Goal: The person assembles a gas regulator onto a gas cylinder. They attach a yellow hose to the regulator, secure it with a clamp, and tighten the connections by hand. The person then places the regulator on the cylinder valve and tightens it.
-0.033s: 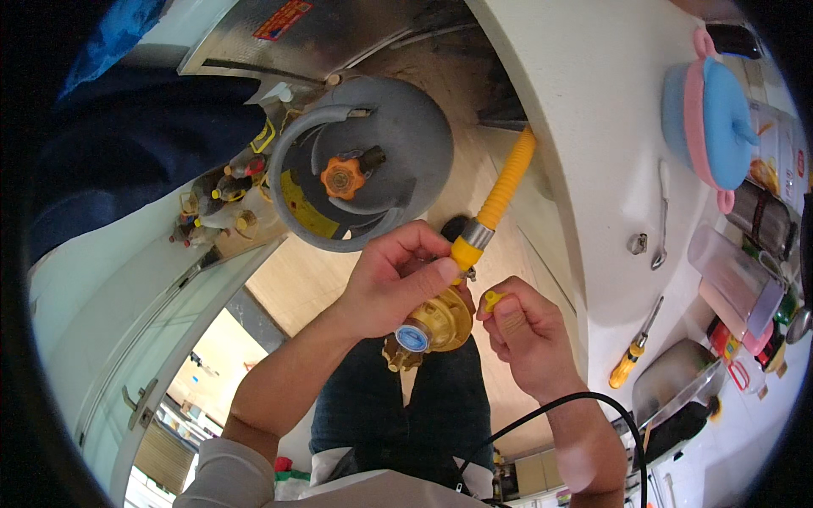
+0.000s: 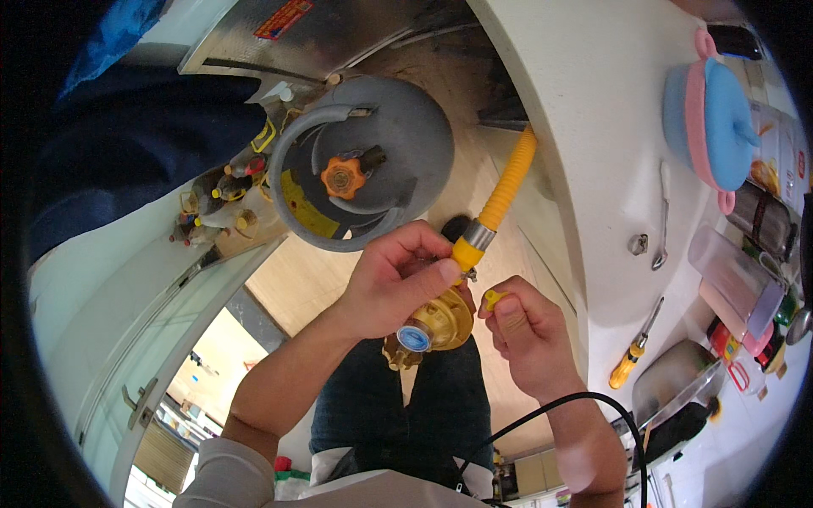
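Observation:
My left hand (image 2: 385,288) is closed around the yellow end of a corrugated gas hose (image 2: 511,179), just below its silver metal collar (image 2: 480,234). Directly beneath hangs a brass-coloured gas regulator (image 2: 451,322) with a round blue-and-white face, above my legs; part of its joint with the hose is hidden by my fingers. A small screw clamp (image 2: 471,274) shows beside the thumb. Between thumb and forefinger, my right hand (image 2: 532,339) pinches a small yellow plastic piece (image 2: 493,299), apart from the regulator.
A grey gas cylinder (image 2: 415,135) with an orange valve knob (image 2: 343,177) stands on the floor ahead. On the white counter (image 2: 610,229) at right lie a yellow-handled screwdriver (image 2: 631,360), a spoon (image 2: 664,216) and a small metal part (image 2: 637,244). Several bottles (image 2: 203,199) stand at left.

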The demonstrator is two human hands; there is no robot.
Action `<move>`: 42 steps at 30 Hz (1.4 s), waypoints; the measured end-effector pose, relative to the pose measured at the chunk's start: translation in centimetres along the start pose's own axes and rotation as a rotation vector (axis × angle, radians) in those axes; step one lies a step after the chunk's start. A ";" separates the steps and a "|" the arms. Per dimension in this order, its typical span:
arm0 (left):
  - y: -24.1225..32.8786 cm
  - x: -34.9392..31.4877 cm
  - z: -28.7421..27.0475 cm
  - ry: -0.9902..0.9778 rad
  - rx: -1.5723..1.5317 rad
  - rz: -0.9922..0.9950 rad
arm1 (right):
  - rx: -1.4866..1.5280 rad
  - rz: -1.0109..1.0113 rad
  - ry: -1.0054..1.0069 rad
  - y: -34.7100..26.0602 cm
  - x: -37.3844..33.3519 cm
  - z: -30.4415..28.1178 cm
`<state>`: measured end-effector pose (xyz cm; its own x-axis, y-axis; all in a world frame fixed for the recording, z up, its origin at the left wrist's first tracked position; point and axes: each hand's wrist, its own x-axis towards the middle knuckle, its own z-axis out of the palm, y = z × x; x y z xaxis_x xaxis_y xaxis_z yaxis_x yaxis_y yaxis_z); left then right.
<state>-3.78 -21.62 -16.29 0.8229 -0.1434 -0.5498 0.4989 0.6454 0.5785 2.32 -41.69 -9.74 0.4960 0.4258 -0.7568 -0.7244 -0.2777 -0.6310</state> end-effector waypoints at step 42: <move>0.6 0.4 1.1 0.025 0.351 -0.266 | -1.358 -0.435 0.329 -0.6 -0.5 2.1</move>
<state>-2.82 -22.10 -15.54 0.6486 -0.2488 -0.7193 0.7582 0.2942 0.5819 1.49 -39.89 -8.59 0.7726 0.5266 -0.3547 0.4143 -0.8415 -0.3467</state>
